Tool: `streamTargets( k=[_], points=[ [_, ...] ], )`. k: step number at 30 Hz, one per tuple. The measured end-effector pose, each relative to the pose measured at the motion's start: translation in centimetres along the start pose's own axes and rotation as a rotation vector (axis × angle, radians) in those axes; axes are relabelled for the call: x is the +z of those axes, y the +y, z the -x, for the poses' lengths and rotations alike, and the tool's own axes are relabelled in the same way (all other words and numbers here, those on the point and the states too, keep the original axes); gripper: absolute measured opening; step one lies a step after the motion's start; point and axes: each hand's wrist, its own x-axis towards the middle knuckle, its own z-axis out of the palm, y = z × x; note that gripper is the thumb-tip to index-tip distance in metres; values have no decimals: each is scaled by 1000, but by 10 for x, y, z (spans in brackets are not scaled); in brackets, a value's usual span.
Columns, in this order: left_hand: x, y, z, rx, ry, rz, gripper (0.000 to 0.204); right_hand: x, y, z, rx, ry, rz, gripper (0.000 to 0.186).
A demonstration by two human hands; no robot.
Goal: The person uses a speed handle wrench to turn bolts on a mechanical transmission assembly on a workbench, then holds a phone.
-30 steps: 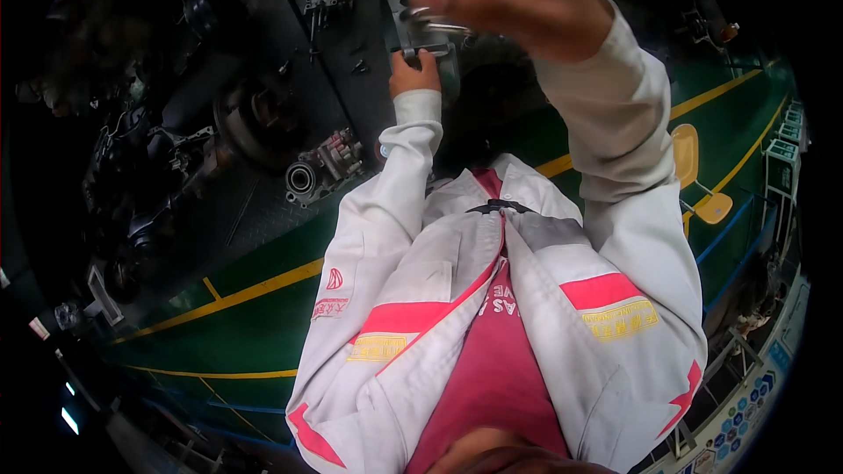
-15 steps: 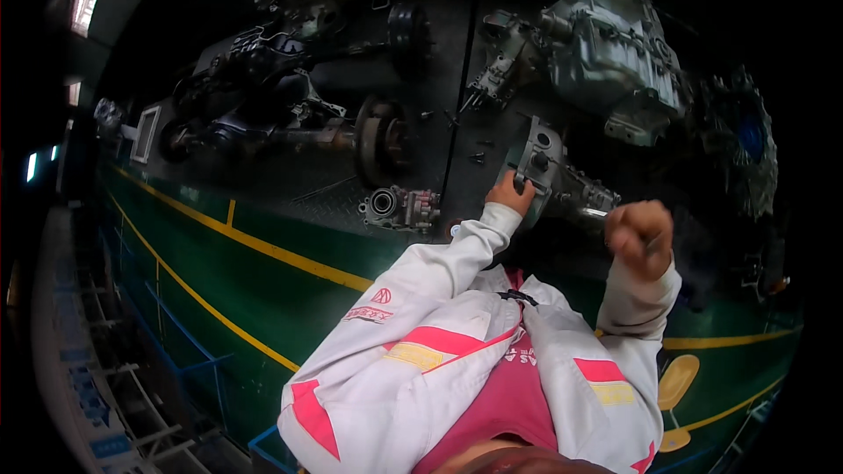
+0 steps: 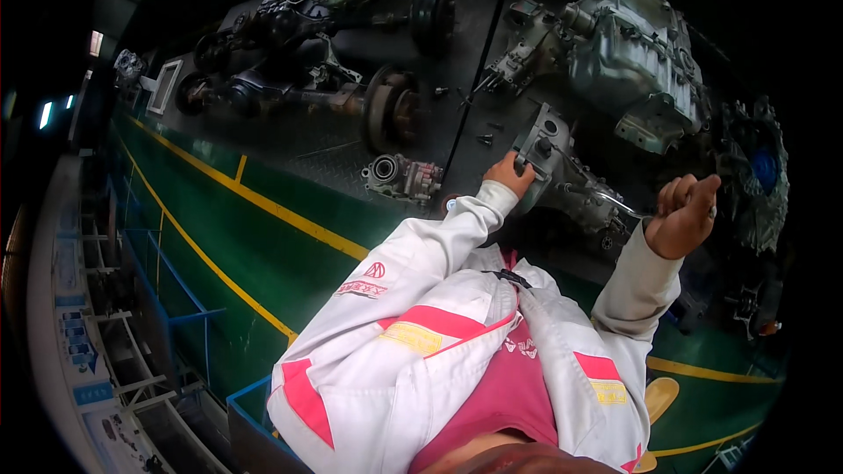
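Note:
My left hand (image 3: 511, 174) is closed over the near edge of a grey metal gearbox housing (image 3: 543, 147), with the fingers at its flange. To the right, my right hand (image 3: 683, 218) is raised with curled fingers, the index finger and thumb toward the top. A slim, shiny wrench (image 3: 625, 206) runs from the gearbox's right side to this hand. Its handle end is hidden in the grip, and I cannot make out how its far end meets the gearbox. A slender dark rod lies across the housing's middle.
A large silver gearbox (image 3: 628, 61) stands beyond, with a smaller gear assembly (image 3: 527, 44) beside it. Axles with a brake drum (image 3: 391, 110) lie left. A small pump-like unit (image 3: 399, 177) and loose bolts (image 3: 485, 139) are nearer. Yellow lines cross the green floor (image 3: 290, 272).
My right hand has swung right and slightly upward, its wrench now showing more of its length. My left hand stays on the housing. The whole view has shifted a little.

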Motion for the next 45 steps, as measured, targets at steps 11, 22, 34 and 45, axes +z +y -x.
streamTargets(
  k=[11,22,34,45],
  points=[
    [36,152,85,795,-434,595,59,-5,8,18,390,-257,-257,36],
    [-7,175,35,501,-235,696,31,-6,5,51,8,-842,111,49],
    [1,147,19,589,-322,614,21,-25,-10,62,-176,-1002,51,34],
    [29,152,30,624,-360,562,12,-84,5,101,-155,-610,-151,42]
  ],
)
